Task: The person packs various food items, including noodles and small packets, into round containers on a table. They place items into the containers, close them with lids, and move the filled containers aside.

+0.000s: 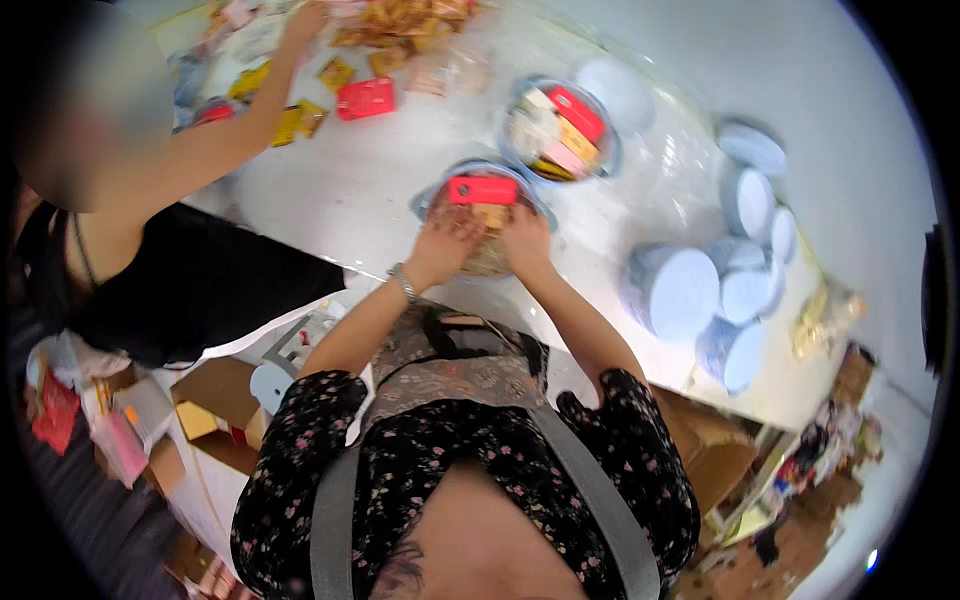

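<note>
A light-blue round tub (422,201) stands on the white table in front of me, with a red box (482,190) lying across its far side. Both my left hand (450,244) and my right hand (526,238) reach into this tub from its near side. Between them show a tan packet (491,216) and some clear wrapping (485,259). The fingers of my left hand rest over the contents on the left; blur hides whether they grip anything. My right hand's fingertips are down among the contents and partly hidden.
Behind stands a second filled blue tub (613,154) near a pale round lid (615,94). Several lidded blue containers (682,292) occupy the right side. A co-worker's arm (232,142) extends over the table at left, near a red packet (366,98) and a pile of orange-brown sachets (409,30).
</note>
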Motion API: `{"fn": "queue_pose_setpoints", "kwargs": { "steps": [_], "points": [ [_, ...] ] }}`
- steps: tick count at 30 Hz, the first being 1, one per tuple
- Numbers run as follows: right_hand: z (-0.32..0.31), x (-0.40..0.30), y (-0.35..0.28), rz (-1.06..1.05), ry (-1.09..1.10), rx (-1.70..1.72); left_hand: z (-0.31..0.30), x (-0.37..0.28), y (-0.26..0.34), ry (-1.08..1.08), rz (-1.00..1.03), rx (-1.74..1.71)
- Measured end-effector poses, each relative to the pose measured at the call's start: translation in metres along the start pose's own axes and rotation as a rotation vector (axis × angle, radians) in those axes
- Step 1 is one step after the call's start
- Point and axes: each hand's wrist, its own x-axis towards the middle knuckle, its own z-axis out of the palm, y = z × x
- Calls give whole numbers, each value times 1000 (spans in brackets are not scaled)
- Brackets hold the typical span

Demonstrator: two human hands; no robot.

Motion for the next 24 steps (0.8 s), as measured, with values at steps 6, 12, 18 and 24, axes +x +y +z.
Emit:
{"fn": "queue_pose_setpoints", "kwargs": {
  "steps": [6, 12, 18, 24],
  "points": [
    [-11, -3, -6, 73, 131, 34, -65, 19, -24, 107, -54, -337],
    [-67, 20, -15, 168, -161, 218, -104, 79, -174, 571, -449, -296],
    [-108, 51, 2, 192, -40, 528, -100, 202, -373, 664, -910, -415],
    [-95, 59, 11, 227, -182, 702, -66, 240, -519, 392, -1151, -106]
  ]
}}
